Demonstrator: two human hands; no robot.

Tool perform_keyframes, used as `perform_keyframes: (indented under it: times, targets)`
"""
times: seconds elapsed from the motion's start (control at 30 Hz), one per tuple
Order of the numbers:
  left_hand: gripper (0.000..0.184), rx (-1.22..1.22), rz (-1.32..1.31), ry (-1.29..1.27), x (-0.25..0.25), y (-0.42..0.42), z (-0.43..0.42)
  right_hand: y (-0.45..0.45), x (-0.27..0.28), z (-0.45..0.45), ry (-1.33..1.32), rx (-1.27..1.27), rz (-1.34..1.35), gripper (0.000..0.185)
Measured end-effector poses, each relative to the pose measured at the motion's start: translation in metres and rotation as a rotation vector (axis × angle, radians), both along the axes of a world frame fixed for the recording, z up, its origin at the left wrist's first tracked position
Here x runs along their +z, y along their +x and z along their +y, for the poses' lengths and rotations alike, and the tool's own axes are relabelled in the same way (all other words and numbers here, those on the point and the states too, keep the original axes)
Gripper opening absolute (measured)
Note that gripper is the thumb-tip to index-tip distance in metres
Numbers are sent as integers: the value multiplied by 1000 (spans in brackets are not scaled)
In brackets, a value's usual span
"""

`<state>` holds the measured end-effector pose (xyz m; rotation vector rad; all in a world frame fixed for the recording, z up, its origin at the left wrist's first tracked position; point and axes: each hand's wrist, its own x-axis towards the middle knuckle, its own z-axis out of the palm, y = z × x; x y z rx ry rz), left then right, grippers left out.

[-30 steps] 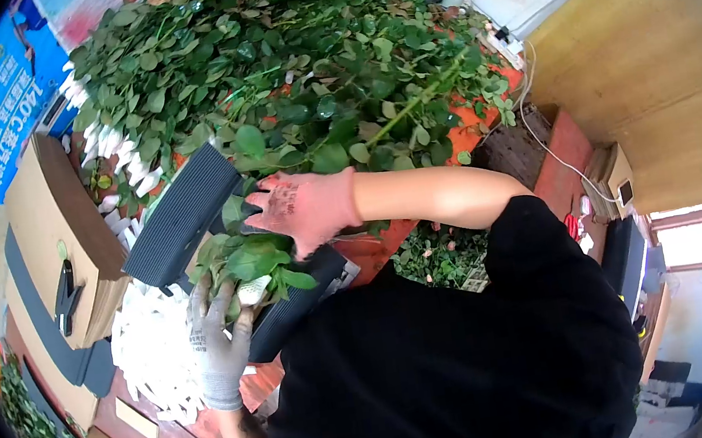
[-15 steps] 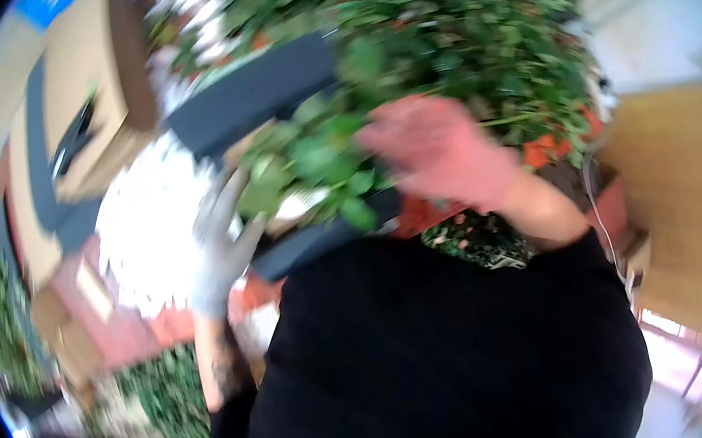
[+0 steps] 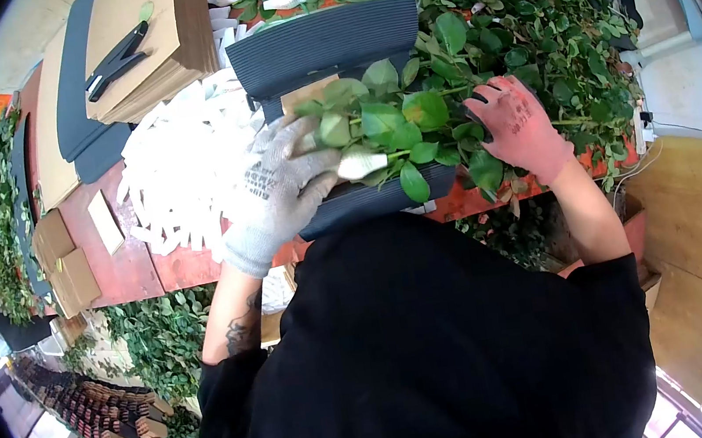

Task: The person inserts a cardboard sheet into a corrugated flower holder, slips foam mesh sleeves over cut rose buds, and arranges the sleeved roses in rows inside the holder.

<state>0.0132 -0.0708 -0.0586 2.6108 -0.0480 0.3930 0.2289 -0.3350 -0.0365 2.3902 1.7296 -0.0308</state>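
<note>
My left hand (image 3: 276, 184), in a pale grey glove, lies at the head end of a leafy bunch of flower stems (image 3: 387, 125), thumb and fingers apart. Beside its thumb is a flower bud in a white net sleeve (image 3: 360, 164). My right hand (image 3: 521, 127), in a pink glove, is curled over the stems at the other end; leaves partly hide its fingertips. Under the bunch lies a black corrugated cardboard wrap (image 3: 324, 45), with one flap raised behind and another part nearer me.
White sleeves (image 3: 185, 170) form a pile left of my hand. A black stapler (image 3: 117, 62) rests on stacked cardboard (image 3: 158, 32). Many leafy stems (image 3: 538, 26) cover the back right of the red table (image 3: 123, 275). Another person (image 3: 3, 334) is at the far left.
My left hand has moved right, against the head end of the bunch. My right hand has shifted right along the stems, and the whole view has shifted.
</note>
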Motion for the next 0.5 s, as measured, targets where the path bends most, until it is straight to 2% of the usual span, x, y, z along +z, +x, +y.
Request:
perform_keyframes:
  times: [0.07,0.13,0.17,0.2,0.27,0.3,0.33,0.4,0.43,0.5]
  targets:
    - [31,-9,-4,-57,-3,-5,-1,-6,19,4,12,-43,36,51]
    - [38,79,81,-313,-5,-11,-3,-4,27,-1,218,19,-93,43]
    - [50,98,76,-294,-9,-12,0,-3,37,3,231,14,-130,41]
    - [50,98,76,-294,-14,-13,3,-2,48,5,243,5,-169,39]
    - [65,136,-56,-544,-27,-14,9,11,61,4,311,36,-97,39]
    - [71,148,45,-634,-34,-16,17,24,61,2,351,76,-62,40]
    - [71,150,39,-636,-34,-15,19,38,61,2,391,119,-25,41]
    - [63,233,102,-968,-34,-13,24,63,43,7,438,85,8,41]
    - [62,246,122,-876,-28,-13,27,70,34,8,487,45,48,42]
    - [62,287,95,-934,-28,-12,30,79,24,10,490,41,149,46]
